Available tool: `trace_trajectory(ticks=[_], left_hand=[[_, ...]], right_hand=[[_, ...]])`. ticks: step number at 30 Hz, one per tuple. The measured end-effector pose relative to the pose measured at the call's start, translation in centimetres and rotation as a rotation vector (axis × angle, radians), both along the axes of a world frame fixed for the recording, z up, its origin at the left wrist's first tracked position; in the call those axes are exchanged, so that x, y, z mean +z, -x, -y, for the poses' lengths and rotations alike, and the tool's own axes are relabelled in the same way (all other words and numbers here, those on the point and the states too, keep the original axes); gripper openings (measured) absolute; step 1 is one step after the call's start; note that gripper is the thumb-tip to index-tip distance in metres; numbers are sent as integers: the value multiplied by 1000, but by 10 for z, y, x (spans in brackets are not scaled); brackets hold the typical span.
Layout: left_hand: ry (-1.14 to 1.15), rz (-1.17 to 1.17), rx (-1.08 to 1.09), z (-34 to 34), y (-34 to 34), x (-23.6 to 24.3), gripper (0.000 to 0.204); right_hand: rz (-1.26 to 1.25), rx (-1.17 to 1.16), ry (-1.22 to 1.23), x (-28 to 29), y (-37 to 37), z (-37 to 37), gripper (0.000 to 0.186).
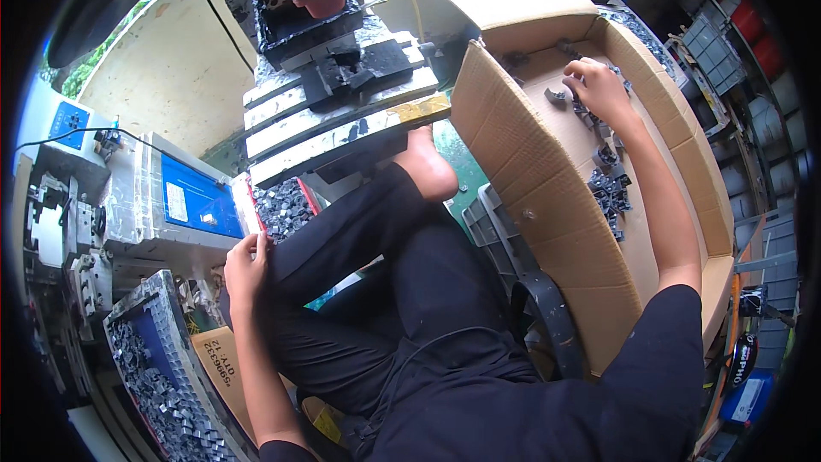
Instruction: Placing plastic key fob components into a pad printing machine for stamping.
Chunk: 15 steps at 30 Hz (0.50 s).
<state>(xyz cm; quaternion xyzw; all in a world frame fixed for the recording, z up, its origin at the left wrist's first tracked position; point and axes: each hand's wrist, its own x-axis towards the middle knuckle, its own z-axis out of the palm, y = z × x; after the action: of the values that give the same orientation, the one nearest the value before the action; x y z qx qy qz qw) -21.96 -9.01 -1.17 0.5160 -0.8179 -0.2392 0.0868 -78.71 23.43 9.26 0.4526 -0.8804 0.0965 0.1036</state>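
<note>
My right hand (600, 92) reaches into a large open cardboard box (547, 197), palm down with fingers curled and fingertips drawn together. Whatever they may hold is too small to make out. Just below them lies a small curved dark grey metal piece (556, 97). A heap of similar metal pieces (609, 197) lies nearer to me along the box bottom. At the left, my left hand (245, 271) rests against my bent knee, fingers loosely bent, with nothing visible in it. Beyond that knee sits a red-edged bin of small grey metal blocks (286, 208).
A machine with a slotted metal table (342, 124) and a dark fixture (352, 73) stands ahead. To the left are a blue-panelled machine (198, 197) and a crate of metal pieces (162, 385). A grey plastic crate (494, 227) stands beside the box. Shelving lines the right.
</note>
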Motion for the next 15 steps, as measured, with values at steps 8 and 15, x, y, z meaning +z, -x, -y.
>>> trace_trajectory(ticks=[8,15], left_hand=[[102,-565,-143,-35,24,17,26],[686,-863,-229,-64,78,117,25]], right_hand=[[246,339,684,37,-81,45,19],[633,740,708,66,-166,95,41]])
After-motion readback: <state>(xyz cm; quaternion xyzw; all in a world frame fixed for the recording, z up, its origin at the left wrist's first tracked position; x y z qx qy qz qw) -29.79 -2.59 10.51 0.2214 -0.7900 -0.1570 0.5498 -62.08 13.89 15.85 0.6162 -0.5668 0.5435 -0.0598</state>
